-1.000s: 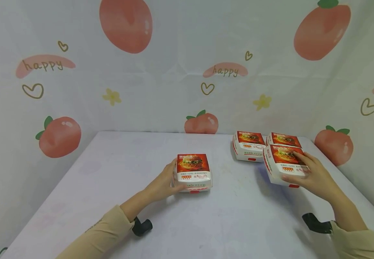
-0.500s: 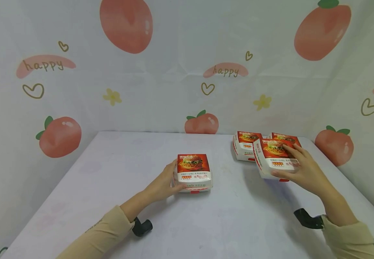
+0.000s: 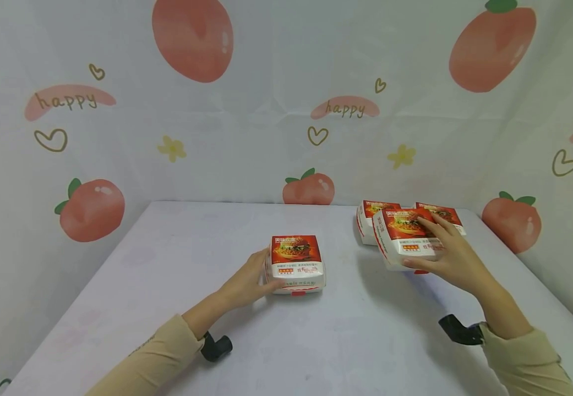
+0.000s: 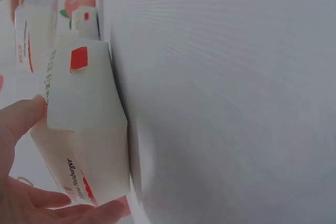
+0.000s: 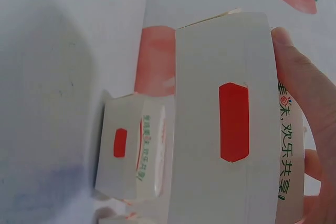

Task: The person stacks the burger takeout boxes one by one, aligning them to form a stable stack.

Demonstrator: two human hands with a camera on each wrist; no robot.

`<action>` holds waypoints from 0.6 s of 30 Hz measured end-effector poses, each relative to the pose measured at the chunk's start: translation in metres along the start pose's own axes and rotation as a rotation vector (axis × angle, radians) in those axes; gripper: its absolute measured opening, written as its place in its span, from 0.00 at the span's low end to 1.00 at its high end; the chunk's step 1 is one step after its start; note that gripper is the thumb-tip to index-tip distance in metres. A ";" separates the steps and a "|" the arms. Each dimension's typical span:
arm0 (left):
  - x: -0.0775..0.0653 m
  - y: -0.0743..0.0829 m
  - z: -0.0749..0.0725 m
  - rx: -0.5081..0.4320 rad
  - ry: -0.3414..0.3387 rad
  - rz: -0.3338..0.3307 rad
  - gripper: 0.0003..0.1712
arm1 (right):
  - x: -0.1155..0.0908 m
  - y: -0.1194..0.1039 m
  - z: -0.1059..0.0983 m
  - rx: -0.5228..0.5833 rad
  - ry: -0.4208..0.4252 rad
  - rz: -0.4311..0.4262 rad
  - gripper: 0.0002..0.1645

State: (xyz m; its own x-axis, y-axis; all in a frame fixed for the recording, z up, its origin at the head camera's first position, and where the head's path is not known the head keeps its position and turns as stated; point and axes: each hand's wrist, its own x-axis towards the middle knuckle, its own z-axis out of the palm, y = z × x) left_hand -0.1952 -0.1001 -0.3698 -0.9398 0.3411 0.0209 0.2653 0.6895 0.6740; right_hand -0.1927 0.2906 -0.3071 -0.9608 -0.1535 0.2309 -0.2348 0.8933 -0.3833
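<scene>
A white hamburger box [image 3: 296,267] with a red burger picture on its lid stands at the middle of the table. My left hand [image 3: 246,283] holds its left side, thumb at the front and fingers round the side; the left wrist view shows the same box [image 4: 86,103] with the thumb against its edge. At the right, my right hand [image 3: 457,258] grips a second hamburger box [image 3: 397,236], raised and slightly tilted above the table, its shadow below. In the right wrist view this box [image 5: 205,108] shows a red tab on its front.
Two more hamburger boxes stand at the table's back right: one [image 3: 364,223] is partly hidden behind the raised box, the other [image 3: 447,213] lies to its right. Behind the white table [image 3: 207,236] hangs a peach-printed cloth [image 3: 246,137].
The right hand has carried its hamburger box leftward and a little up, away from the rear right box and across the front of the other. The left hand and its box have stayed still.
</scene>
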 end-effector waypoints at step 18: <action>0.002 -0.004 0.001 0.018 -0.023 -0.039 0.50 | 0.007 -0.019 0.006 0.022 -0.020 -0.031 0.59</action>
State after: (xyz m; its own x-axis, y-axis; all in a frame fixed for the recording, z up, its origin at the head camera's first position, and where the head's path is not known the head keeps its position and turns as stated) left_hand -0.1977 -0.1016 -0.3730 -0.9443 0.3284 -0.0221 0.2327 0.7138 0.6606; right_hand -0.1958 0.2695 -0.3035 -0.9558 -0.1895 0.2246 -0.2672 0.8785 -0.3960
